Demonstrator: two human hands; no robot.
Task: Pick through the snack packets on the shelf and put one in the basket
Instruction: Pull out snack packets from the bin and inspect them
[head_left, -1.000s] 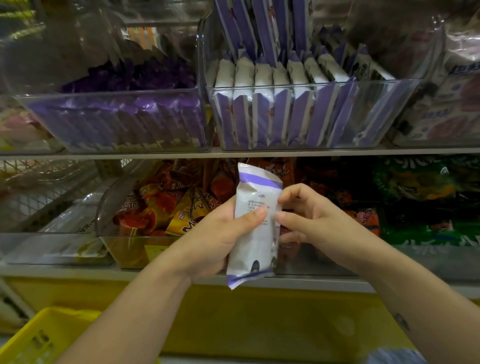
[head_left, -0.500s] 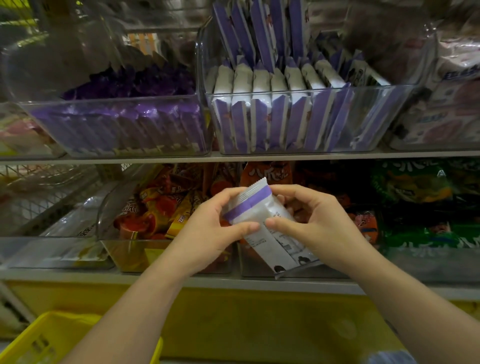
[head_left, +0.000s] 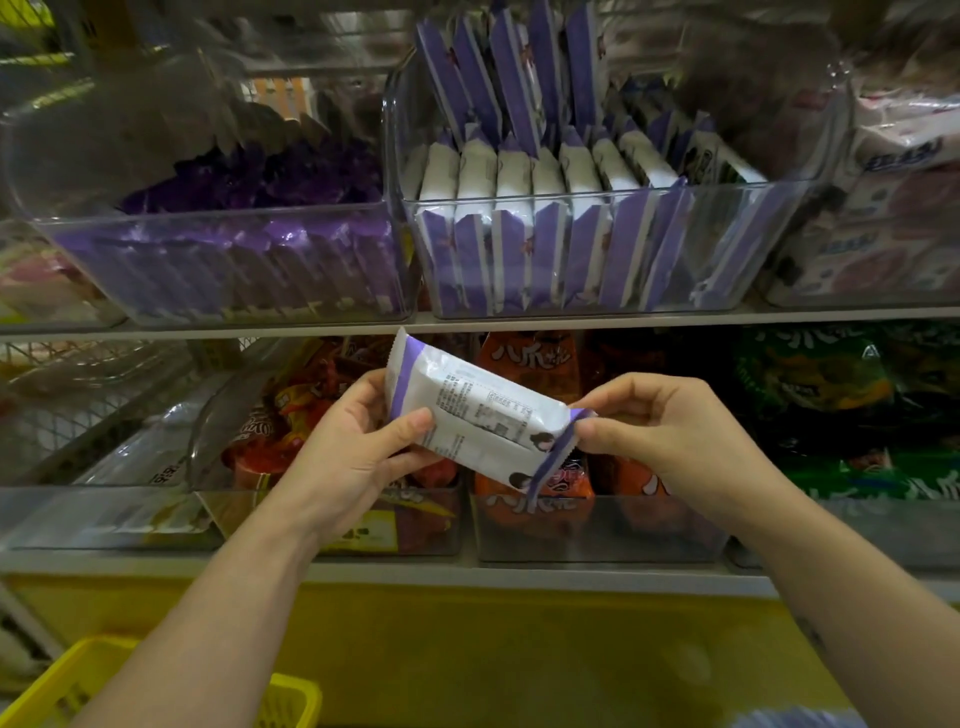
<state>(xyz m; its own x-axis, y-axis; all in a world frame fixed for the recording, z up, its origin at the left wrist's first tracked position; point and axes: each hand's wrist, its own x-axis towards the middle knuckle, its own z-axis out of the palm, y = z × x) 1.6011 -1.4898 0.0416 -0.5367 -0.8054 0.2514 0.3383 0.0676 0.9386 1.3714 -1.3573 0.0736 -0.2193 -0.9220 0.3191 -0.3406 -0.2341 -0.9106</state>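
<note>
Turning a white, purple-edged foil snack packet (head_left: 483, 415) over to check it.
Fingers (head_left: 410, 423) of the left hand (head_left: 353, 457) grip its left end, the right hand (head_left: 660, 431) pinches the right crimp; upright a second ago, it now lies slanted, label up, before the lower shelf (head_left: 519, 570). Forearms reach forward; the yellow plastic basket (head_left: 78, 680) waits near left.

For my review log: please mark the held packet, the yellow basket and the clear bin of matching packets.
held packet (head_left: 483, 415), head view, its printed white back
yellow basket (head_left: 293, 691), head view, its right corner rim
clear bin (head_left: 748, 228), head view, bare right part of its front wall
</note>
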